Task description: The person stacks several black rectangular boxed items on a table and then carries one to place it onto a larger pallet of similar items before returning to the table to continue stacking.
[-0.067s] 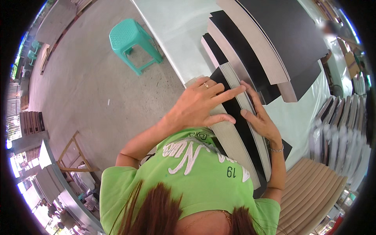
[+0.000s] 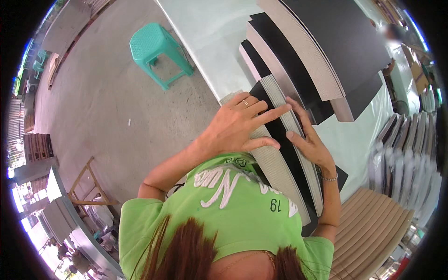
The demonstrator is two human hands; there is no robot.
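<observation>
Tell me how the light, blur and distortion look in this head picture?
Head view: even daylight, soft shadows; the left hand and right hand on the stack of boards look sharp; straight board edges bend near the rim; bright glare at lower left; corners black.

board stack (image 2: pixel 280 154) partly under hands, far corner blurred

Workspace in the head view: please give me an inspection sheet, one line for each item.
Surface: pale table, partly bare.
Job's things: stack of grey boards with black faces, under both hands.
Clutter: further board stacks behind; wrapped packs at right.
Grippers: left hand flat on the stack, fingers spread; right hand pressed to its side edge.
Cables: nothing seen.
Surroundings: concrete floor, green stool, wooden frame.
</observation>
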